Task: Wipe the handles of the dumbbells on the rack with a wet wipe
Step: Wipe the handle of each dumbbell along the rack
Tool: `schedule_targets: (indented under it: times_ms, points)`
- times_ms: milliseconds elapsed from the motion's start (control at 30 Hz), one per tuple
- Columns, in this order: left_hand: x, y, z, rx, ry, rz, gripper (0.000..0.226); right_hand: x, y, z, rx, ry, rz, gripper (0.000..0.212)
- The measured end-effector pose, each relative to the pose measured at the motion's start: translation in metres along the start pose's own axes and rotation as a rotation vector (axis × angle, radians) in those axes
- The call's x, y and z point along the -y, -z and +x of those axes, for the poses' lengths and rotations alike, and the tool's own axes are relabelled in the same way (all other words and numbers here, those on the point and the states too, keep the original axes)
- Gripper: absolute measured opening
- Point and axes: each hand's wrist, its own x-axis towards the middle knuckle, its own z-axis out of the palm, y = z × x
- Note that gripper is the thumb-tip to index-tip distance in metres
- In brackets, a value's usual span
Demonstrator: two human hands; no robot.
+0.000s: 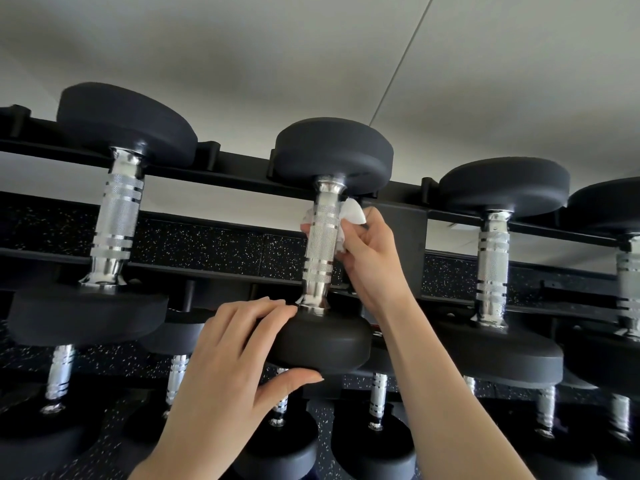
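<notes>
Slippage threatens: right hand pinches the wet wipe against the centre dumbbell handle, at its three o'clock side; left hand clamps fingers and thumb on the near head. A loose hold could roll the dumbbell off the rack.

Most of the crumpled white wet wipe lies hidden between the right hand and the knurled chrome dumbbell handle, which also masks most of that hand's fingers. The left hand covers part of the near black rubber dumbbell head. The far-right black dumbbell and the lower-row black dumbbells run off the frame. Small lettering on the black metal rack is unreadable.
</notes>
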Motion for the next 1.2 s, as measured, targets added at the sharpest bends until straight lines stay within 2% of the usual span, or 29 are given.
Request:
schedule_targets:
  times_ms: [133,367,533,767,933,1200]
  points:
    - [0.001,0.000,0.000,0.009,0.001,0.008,0.060,-0.011,0.006,-0.007,-0.010,0.026,-0.113,0.018]
    - [0.001,-0.001,-0.001,0.012,0.017,-0.007,0.061,-0.016,0.021,-0.029,0.091,-0.080,-0.284,0.023]
    - [0.000,0.000,0.001,0.006,0.017,-0.004,0.061,-0.010,0.022,-0.037,0.130,-0.100,-0.349,0.014]
    - [0.001,0.000,0.000,-0.009,0.018,-0.018,0.059,0.009,0.024,-0.040,0.204,-0.153,-0.593,0.020]
    - [0.002,0.000,0.002,-0.008,0.017,-0.020,0.059,0.024,0.019,-0.044,0.247,-0.046,-0.838,0.023]
    - [0.008,0.002,0.004,-0.007,0.009,-0.114,0.058,0.023,0.014,-0.057,0.114,0.211,-0.989,0.016]
